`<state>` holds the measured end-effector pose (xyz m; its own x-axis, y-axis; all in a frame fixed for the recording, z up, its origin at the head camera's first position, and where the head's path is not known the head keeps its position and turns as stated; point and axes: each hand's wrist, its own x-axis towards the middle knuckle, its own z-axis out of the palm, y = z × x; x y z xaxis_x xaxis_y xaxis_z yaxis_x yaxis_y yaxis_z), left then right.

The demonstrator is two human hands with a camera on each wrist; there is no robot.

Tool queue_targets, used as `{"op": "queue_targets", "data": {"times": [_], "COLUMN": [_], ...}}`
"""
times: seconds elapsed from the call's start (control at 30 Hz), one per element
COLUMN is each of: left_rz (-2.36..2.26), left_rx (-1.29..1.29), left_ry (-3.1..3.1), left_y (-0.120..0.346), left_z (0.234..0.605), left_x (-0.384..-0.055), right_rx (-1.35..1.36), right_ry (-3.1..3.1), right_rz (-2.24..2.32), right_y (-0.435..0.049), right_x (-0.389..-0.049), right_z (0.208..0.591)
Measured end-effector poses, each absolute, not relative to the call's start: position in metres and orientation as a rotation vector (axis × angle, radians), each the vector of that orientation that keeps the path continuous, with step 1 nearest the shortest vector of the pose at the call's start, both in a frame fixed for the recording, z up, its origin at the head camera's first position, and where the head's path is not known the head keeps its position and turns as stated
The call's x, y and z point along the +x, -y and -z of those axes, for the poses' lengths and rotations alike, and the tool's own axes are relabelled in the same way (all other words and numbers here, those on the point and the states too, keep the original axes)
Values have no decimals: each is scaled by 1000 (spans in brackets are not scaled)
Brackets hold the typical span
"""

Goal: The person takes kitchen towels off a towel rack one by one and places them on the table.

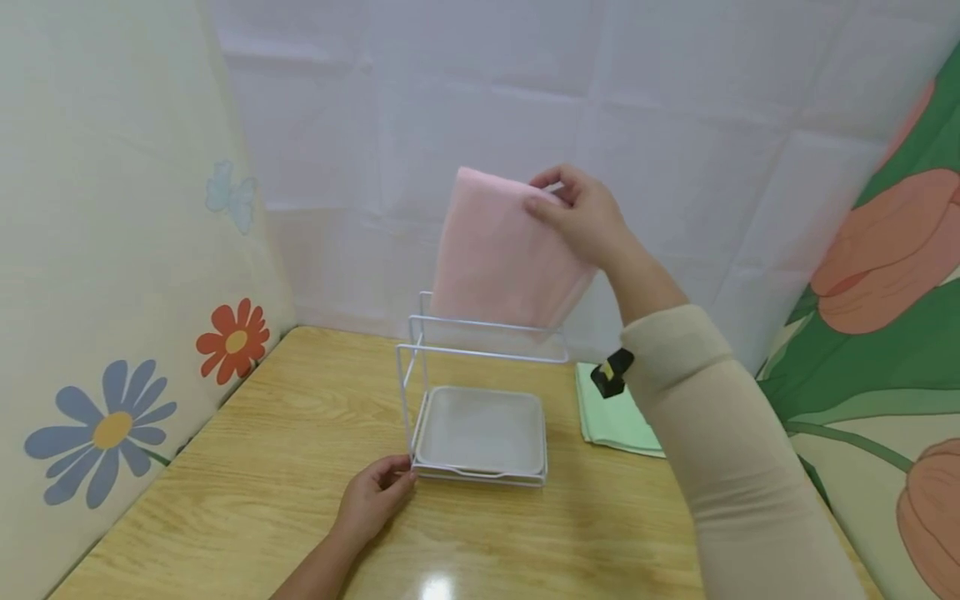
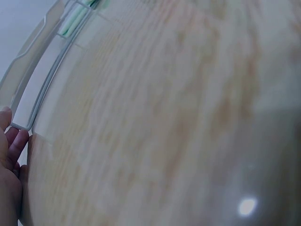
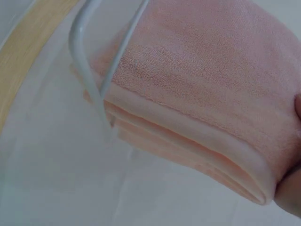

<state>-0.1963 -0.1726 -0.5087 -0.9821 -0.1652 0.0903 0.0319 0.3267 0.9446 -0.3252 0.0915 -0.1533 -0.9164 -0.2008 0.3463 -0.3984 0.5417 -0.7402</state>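
My right hand (image 1: 588,212) pinches a folded pink towel (image 1: 495,250) by its top right corner, thumb in front. The towel hangs upright over a white wire rack (image 1: 480,357), its lower edge level with the rack's upper bars. In the right wrist view, two bars cross in front of the folded layers of the towel (image 3: 202,84). Down on the table, my left hand (image 1: 375,500) grips the front left corner of the rack between thumb and fingers. The left wrist view has the hand (image 2: 10,160) at that wire corner.
A light grey tray (image 1: 480,429) sits in the rack's base. Right of the rack, a folded green towel (image 1: 611,417) lies on the wooden table (image 1: 300,450), partly hidden by my right sleeve. White cloth (image 1: 480,100) hangs behind, with flower-printed cloths on both sides.
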Motion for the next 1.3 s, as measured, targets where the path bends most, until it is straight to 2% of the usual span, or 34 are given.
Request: {"op": "queue_targets", "data": {"times": [0.57, 1.3], "left_rz": [1720, 1686], "left_rx": [137, 114], "left_ry": [2436, 2438], "left_y": [173, 176], "left_z": [508, 509], "left_x": [-199, -200], "right_rx": [444, 351], "right_ry": [2519, 2400], "right_rz": [-1342, -1421], "right_y": [-122, -194], "right_x": [-305, -279], "right_z": [120, 111]}}
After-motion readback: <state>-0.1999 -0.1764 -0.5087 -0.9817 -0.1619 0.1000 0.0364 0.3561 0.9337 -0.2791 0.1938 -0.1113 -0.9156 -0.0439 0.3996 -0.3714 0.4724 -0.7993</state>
